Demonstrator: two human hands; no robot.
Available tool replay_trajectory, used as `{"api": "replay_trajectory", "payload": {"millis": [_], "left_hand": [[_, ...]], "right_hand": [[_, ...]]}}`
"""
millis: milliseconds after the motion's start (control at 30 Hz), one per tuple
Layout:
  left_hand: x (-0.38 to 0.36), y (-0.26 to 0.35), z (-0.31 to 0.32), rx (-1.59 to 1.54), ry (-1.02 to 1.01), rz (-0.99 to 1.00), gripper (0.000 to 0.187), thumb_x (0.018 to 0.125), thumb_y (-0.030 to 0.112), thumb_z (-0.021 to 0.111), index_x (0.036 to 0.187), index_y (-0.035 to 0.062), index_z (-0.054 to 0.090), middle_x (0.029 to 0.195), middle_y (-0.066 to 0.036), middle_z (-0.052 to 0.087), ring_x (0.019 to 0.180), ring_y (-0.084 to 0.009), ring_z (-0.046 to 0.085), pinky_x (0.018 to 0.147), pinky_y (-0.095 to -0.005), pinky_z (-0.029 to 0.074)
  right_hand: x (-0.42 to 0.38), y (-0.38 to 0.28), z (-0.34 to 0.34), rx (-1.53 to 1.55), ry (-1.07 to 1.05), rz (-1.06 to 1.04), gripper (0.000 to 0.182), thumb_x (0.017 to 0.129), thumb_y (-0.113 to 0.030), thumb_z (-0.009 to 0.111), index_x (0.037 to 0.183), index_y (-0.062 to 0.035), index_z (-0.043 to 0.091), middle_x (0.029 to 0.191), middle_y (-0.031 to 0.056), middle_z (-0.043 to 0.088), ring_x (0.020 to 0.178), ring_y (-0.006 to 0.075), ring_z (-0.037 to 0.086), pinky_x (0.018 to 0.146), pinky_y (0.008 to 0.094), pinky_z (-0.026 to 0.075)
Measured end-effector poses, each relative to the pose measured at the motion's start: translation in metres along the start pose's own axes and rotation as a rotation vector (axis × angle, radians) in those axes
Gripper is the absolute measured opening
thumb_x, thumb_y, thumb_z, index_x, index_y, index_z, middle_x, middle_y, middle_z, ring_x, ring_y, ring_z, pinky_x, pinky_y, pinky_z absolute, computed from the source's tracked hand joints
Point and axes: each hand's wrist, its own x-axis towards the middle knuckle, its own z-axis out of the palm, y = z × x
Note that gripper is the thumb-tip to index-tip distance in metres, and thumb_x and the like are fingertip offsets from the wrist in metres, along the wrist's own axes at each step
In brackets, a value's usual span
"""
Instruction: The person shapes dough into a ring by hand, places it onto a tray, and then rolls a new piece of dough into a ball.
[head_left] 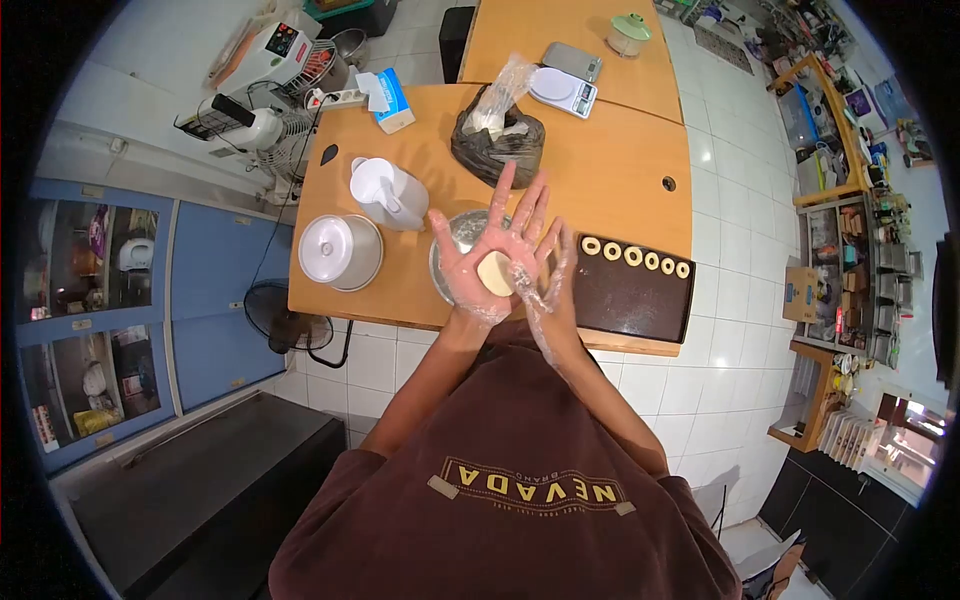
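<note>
A flat, round, pale piece of dough [495, 273] lies on the upturned palm of my left hand [486, 245], which holds it up over the table with the fingers spread. At its right edge is my right hand [550, 290], floury and turned on its side, its fingers stretched out and its fingertips overlapping the left hand's fingers. Behind the left hand, and partly hidden by it, stands a metal bowl [440, 262] with white flour inside. To the right, a dark baking tray [630, 305] bears a row of several dough rings [633, 256] along its far edge.
A white pitcher [395, 195] and a lidded white container [340, 250] stand left on the wooden table [600, 190]. Farther back are a black plastic bag [475, 150], a tissue box [395, 105], kitchen scales [565, 92] and a green-lidded jar [628, 38]. A black fan [280, 310] is at the left.
</note>
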Motion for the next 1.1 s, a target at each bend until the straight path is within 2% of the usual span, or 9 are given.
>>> {"api": "replay_trajectory", "payload": {"millis": [33, 133, 333, 433, 533, 633, 733, 833, 1100], "left_hand": [[0.0, 0.0, 0.0, 0.013, -0.009, 0.008, 0.109, 0.087, 0.091, 0.034, 0.168, 0.0221, 0.012, 0.174, -0.017, 0.007, 0.16, -0.0274, 0.008, 0.129, -0.0484, 0.01], [0.002, -0.002, 0.004, -0.002, -0.024, -0.012, 0.111, 0.085, 0.093, 0.034, 0.168, 0.0219, 0.012, 0.174, -0.017, 0.005, 0.16, -0.0265, 0.006, 0.129, -0.0482, 0.009], [0.004, -0.003, 0.005, 0.023, -0.076, -0.039, 0.117, 0.083, 0.095, 0.035, 0.168, 0.0191, 0.011, 0.174, -0.018, 0.005, 0.161, -0.0268, 0.004, 0.13, -0.0469, 0.006], [0.003, -0.003, 0.005, 0.029, -0.084, -0.034, 0.117, 0.083, 0.095, 0.034, 0.168, 0.0181, 0.011, 0.173, -0.018, 0.005, 0.161, -0.0275, 0.004, 0.13, -0.0464, 0.007], [0.005, -0.007, -0.001, -0.003, -0.041, -0.018, 0.115, 0.085, 0.094, 0.033, 0.168, 0.0178, 0.012, 0.173, -0.018, 0.006, 0.161, -0.0284, 0.005, 0.13, -0.0465, 0.006], [0.008, -0.007, -0.001, -0.046, -0.003, -0.003, 0.111, 0.087, 0.092, 0.033, 0.168, 0.0173, 0.013, 0.173, -0.019, 0.006, 0.161, -0.0291, 0.006, 0.13, -0.0475, 0.007], [0.01, -0.005, 0.001, -0.085, -0.023, -0.002, 0.109, 0.088, 0.091, 0.033, 0.168, 0.0188, 0.014, 0.173, -0.017, 0.011, 0.16, -0.0272, 0.008, 0.13, -0.0472, 0.006], [0.01, -0.005, 0.007, -0.098, -0.036, -0.038, 0.108, 0.089, 0.09, 0.034, 0.168, 0.0189, 0.013, 0.173, -0.017, 0.011, 0.16, -0.0279, 0.009, 0.13, -0.0484, 0.008], [0.012, -0.007, 0.011, -0.066, -0.023, 0.002, 0.11, 0.087, 0.091, 0.035, 0.168, 0.0193, 0.012, 0.173, -0.017, 0.011, 0.159, -0.0298, 0.012, 0.13, -0.0511, 0.009]], "right_hand": [[-0.001, 0.001, -0.001, 0.026, -0.095, 0.087, 0.099, 0.101, -0.025, 0.069, 0.161, 0.0038, -0.005, 0.167, 0.0243, 0.01, 0.157, 0.0344, 0.013, 0.126, 0.0463, 0.019], [0.0, -0.003, 0.011, 0.284, -0.111, 0.14, 0.102, 0.101, -0.028, 0.068, 0.162, 0.0014, -0.008, 0.168, 0.0228, 0.01, 0.157, 0.031, 0.016, 0.125, 0.0437, 0.023], [0.007, 0.01, 0.01, 0.482, -0.112, 0.276, 0.105, 0.1, -0.031, 0.069, 0.164, -0.0037, -0.01, 0.167, 0.0196, 0.015, 0.154, 0.029, 0.024, 0.123, 0.0434, 0.031], [0.004, -0.001, 0.009, 0.523, -0.033, 0.31, 0.104, 0.1, -0.029, 0.07, 0.163, -0.0021, -0.007, 0.166, 0.0193, 0.016, 0.153, 0.0289, 0.026, 0.122, 0.0432, 0.033], [0.011, 0.012, 0.002, 0.514, -0.099, 0.313, 0.102, 0.1, -0.028, 0.07, 0.163, 0.0, -0.005, 0.166, 0.0203, 0.017, 0.154, 0.0298, 0.026, 0.122, 0.0429, 0.033], [0.01, 0.008, 0.002, 0.078, -0.026, 0.095, 0.103, 0.098, -0.025, 0.073, 0.162, 0.0018, -0.003, 0.166, 0.0215, 0.016, 0.154, 0.0309, 0.026, 0.122, 0.0435, 0.033], [0.011, -0.013, 0.005, 0.181, -0.012, 0.13, 0.106, 0.094, -0.023, 0.077, 0.162, 0.0017, -0.001, 0.166, 0.0224, 0.015, 0.154, 0.0318, 0.025, 0.122, 0.045, 0.033], [0.01, 0.018, 0.002, 0.202, -0.087, 0.067, 0.108, 0.091, -0.02, 0.08, 0.161, 0.0012, 0.001, 0.165, 0.0222, 0.015, 0.153, 0.0319, 0.027, 0.12, 0.0462, 0.036], [0.011, 0.007, 0.005, 0.21, -0.119, -0.047, 0.104, 0.088, -0.017, 0.081, 0.159, 0.0019, 0.008, 0.162, 0.0213, 0.021, 0.151, 0.0317, 0.031, 0.118, 0.0462, 0.037]]}}
